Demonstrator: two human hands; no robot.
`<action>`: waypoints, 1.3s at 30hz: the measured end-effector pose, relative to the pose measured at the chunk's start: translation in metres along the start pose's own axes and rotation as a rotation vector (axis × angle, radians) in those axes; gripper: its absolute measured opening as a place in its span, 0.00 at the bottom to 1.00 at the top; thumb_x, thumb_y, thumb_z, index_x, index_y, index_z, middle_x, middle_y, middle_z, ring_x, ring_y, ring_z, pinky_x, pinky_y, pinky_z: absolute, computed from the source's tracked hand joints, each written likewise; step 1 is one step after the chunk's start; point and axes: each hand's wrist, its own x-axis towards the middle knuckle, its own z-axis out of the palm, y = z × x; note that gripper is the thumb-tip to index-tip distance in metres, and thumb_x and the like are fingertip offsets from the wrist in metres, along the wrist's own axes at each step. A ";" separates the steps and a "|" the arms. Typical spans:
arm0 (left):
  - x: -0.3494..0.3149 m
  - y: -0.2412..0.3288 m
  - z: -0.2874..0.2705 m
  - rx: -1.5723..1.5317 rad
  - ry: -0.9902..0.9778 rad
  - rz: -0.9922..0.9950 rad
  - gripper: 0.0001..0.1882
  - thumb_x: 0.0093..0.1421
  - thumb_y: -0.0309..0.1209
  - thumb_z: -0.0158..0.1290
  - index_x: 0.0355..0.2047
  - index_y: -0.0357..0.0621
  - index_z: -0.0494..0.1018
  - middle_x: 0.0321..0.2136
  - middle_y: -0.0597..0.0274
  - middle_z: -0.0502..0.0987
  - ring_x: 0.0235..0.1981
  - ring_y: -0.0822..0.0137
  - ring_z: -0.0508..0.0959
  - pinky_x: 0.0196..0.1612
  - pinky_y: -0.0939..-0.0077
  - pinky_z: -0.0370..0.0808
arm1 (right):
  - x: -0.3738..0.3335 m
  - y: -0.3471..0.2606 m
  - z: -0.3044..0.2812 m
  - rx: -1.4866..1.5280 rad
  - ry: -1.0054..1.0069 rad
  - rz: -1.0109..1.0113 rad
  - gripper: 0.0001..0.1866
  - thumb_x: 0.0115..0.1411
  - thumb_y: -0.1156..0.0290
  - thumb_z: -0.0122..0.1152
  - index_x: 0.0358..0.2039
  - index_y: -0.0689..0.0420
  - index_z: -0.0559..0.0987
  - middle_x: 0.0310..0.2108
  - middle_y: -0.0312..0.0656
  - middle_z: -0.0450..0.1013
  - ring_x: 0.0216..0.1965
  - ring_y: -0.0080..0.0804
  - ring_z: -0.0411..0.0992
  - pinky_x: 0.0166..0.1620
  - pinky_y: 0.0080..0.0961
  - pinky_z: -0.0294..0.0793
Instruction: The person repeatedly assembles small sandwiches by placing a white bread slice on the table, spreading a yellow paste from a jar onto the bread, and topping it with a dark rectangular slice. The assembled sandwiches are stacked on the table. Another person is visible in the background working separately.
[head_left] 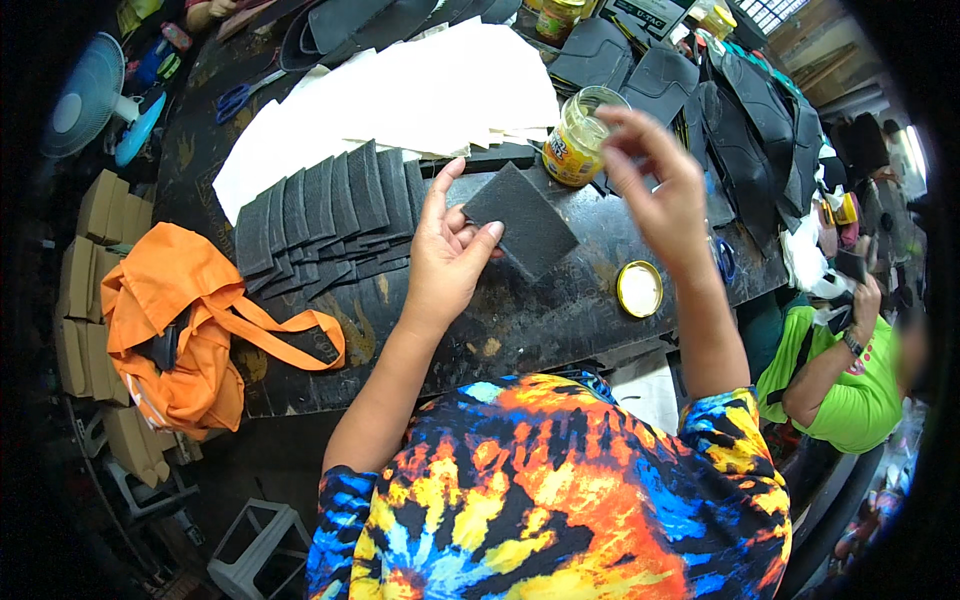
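Note:
A flat dark square pad [522,220] is pinched at its left corner by my left hand [447,250], thumb on top and index finger raised. It hangs tilted over the worktable [480,345]. My right hand [655,180] hovers at the mouth of an uncapped glass jar [574,150] with a yellow label. Its fingers are bent and smeared by motion, so whether anything is in them cannot be made out. A round lid [640,289] with a gold rim lies on the table below that hand. Left of my left hand, similar dark pads [320,205] lie in overlapping rows.
White sheets [420,90] spread across the back. Black shaped pieces [670,80] pile up at the far right. Scissors [245,95] lie at the far left, an orange cloth bag [180,320] at the left edge. A person in a green shirt [840,370] sits at right.

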 end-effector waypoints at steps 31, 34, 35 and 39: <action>0.008 -0.013 -0.016 1.040 -0.156 0.253 0.18 0.59 0.27 0.65 0.50 0.40 0.81 0.46 0.48 0.78 0.49 0.46 0.80 0.55 0.58 0.76 | -0.052 0.042 0.071 -0.029 -0.366 0.073 0.19 0.65 0.78 0.57 0.56 0.58 0.84 0.44 0.51 0.77 0.49 0.52 0.75 0.56 0.44 0.74; 0.007 -0.014 -0.016 1.052 -0.141 0.247 0.18 0.59 0.27 0.65 0.49 0.41 0.82 0.47 0.49 0.78 0.52 0.45 0.80 0.56 0.57 0.77 | -0.061 0.058 0.085 -0.124 -0.294 -0.051 0.22 0.60 0.80 0.58 0.54 0.56 0.85 0.43 0.47 0.76 0.49 0.50 0.74 0.54 0.43 0.73; 0.007 -0.014 -0.016 1.059 -0.139 0.246 0.17 0.58 0.27 0.66 0.49 0.41 0.82 0.48 0.49 0.79 0.53 0.45 0.80 0.56 0.56 0.77 | -0.066 0.058 0.084 -0.151 -0.293 -0.115 0.22 0.58 0.80 0.60 0.53 0.55 0.85 0.42 0.46 0.76 0.48 0.48 0.74 0.53 0.43 0.73; 0.008 -0.015 -0.017 1.035 -0.147 0.239 0.17 0.58 0.27 0.66 0.49 0.42 0.82 0.48 0.48 0.79 0.53 0.45 0.80 0.57 0.56 0.77 | -0.096 0.036 0.067 -0.273 -0.387 -0.333 0.22 0.53 0.79 0.65 0.50 0.53 0.87 0.42 0.40 0.76 0.47 0.42 0.75 0.48 0.39 0.72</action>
